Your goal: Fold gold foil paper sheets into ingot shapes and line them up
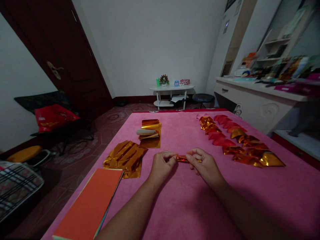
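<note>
A narrow folded strip of shiny gold foil paper [182, 159] stretches between my two hands, low over the pink cloth. My left hand [161, 165] pinches its left end between thumb and fingers. At the right end, my right hand [203, 165] grips it with thumb and fingertips, hiding part of it. Left of my hands lies a pile of crinkled gold foil sheets [125, 156]. Behind that pile, more gold foil paper [151, 141] has a grey rod-like object [146, 132] lying on it. To the right, folded gold and red foil pieces [246, 155] lie in two rows.
The pink cloth [175, 206] covers the work surface. A stack of coloured paper, orange on top [91, 203], lies at the left front edge. Beyond are a small white table [172, 88], a stool [203, 97], a cluttered dresser [255, 93] and a chair with a red bag [55, 116].
</note>
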Available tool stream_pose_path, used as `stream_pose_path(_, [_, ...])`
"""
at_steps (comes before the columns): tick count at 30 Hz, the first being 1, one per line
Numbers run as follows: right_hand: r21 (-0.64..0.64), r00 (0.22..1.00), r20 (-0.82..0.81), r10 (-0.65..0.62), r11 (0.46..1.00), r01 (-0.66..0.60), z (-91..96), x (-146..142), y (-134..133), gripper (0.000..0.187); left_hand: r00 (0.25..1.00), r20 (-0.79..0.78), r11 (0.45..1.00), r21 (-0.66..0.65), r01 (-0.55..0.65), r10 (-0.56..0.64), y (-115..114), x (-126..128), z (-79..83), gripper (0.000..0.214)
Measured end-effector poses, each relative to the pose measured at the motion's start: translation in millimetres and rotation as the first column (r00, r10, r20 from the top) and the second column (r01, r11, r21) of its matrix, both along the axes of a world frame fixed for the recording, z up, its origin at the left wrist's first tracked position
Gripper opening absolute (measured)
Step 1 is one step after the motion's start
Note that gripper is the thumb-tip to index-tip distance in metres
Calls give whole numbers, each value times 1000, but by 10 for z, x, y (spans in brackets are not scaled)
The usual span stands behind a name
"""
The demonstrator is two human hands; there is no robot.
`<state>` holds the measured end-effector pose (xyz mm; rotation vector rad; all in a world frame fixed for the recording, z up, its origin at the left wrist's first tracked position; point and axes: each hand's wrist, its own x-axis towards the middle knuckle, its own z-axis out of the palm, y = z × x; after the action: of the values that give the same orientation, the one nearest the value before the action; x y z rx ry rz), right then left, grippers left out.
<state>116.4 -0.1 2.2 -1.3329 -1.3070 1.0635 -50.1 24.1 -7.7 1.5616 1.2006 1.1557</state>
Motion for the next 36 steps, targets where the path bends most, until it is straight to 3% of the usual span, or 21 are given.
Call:
stream_pose_path(10, [16,995,82,-61,998,60,-153,27,53,15,995,-84,995,88,-55,62,-2,-4,-79,21])
stream_pose_path(14, [71,991,121,-50,997,41,-143,47,23,21,971,-205,989,103,-102,121,-47,4,-25,20])
stream_pose_path(16, [91,992,120,-41,995,30,-135,47,9,22,899,-398,980,153,-129,181,-93,7,30,23])
stream_pose_path(18, [95,991,127,-33,995,21,-141,44,9,22,779,-586,971,203,-123,221,-135,10,75,32])
stream_pose_path(20, [93,987,152,-44,995,30,-157,43,23,22,681,-697,970,220,-98,227,-161,13,96,39])
stream_pose_path(22, [114,973,219,-71,992,47,-173,42,43,22,631,-745,973,221,-74,217,-170,15,97,41])
stream_pose_path(24, [162,933,344,-109,985,56,-178,40,59,25,616,-758,972,227,-58,214,-170,18,91,42])
stream_pose_path(27, [226,812,558,-172,973,51,-157,21,56,30,606,-766,972,230,-53,214,-167,27,93,48])
stream_pose_path(31, [198,678,717,-164,980,28,-111,-20,9,36,562,-793,971,221,-94,235,-155,38,105,57])
stream_pose_path(36, [184,661,729,-180,981,65,-68,-32,-14,44,563,-797,972,228,-55,219,-150,34,101,54])
